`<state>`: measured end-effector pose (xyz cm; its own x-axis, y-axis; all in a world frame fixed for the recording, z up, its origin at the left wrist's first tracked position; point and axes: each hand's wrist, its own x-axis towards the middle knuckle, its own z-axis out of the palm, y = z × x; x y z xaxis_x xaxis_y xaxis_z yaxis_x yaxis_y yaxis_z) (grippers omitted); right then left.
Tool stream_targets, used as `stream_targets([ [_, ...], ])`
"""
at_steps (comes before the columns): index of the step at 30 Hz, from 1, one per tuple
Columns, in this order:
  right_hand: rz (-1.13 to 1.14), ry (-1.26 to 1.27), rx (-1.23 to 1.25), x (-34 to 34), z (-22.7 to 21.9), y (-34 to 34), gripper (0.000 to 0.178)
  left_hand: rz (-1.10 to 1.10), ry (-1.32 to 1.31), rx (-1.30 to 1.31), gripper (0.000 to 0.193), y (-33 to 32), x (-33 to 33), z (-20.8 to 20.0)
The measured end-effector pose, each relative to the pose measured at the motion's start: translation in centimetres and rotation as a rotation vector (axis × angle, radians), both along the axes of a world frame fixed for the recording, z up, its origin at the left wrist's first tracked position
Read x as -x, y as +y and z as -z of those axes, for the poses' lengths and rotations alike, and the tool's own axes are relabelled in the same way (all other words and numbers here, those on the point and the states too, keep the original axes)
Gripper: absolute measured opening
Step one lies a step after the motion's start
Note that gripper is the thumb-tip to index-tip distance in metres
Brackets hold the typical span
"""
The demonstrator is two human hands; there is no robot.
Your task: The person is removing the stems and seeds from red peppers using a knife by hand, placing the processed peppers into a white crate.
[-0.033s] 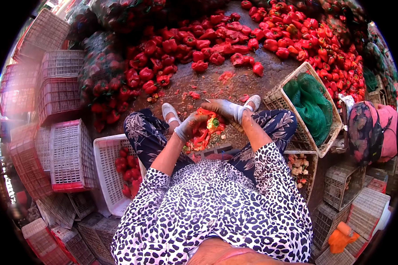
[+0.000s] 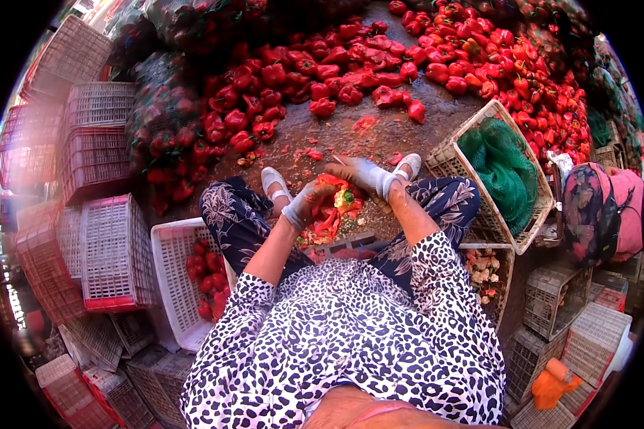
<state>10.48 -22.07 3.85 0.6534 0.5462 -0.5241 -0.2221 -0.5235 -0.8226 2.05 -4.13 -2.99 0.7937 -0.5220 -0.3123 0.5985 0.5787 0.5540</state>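
Observation:
My left hand (image 2: 309,203), in a dirty pale glove, is closed around a torn red bell pepper (image 2: 328,223) between my knees. Just right of it, my right hand (image 2: 365,179), gloved too, has its fingers curled against the pepper's upper side. A thin pale tool (image 2: 338,159) pokes out past its knuckles; the rest is hidden in the grip. Between the hands shows the pepper's core (image 2: 344,198), with pale seeds and a green stem. Red scraps and seeds litter the ground beneath.
Whole peppers (image 2: 265,86) lie heaped ahead, with a larger pile (image 2: 508,71) at right. A white crate (image 2: 166,264) holding peppers stands by my left leg. At my right are a crate (image 2: 444,159) with green netting and a crate of cores (image 2: 485,275). Stacked crates (image 2: 118,250) line the left.

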Motion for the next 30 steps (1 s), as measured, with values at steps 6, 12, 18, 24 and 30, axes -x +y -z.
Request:
stream_targets([
  [6,0.164,-0.534,0.451,0.2,-2.6,-0.3,0.076,-0.329,0.132,-0.082,0.028,-1.4,-1.2,1.3],
  [12,0.013,-0.523,0.545,3.2,-1.9,-0.1,0.067,-0.552,0.085,-0.417,0.037,-3.1,-2.1,1.5],
  [18,0.034,-0.525,0.568,3.1,1.8,0.4,0.047,-0.695,-0.098,-0.653,0.034,-3.5,-1.4,6.2],
  [24,0.148,-0.635,0.482,2.5,3.7,1.1,0.044,-0.685,0.033,-0.350,0.028,-3.4,-2.2,7.1],
  [30,0.637,-0.444,0.075,-1.1,8.7,0.8,0.034,-0.609,0.079,-0.068,0.028,-3.1,-4.9,5.3],
])
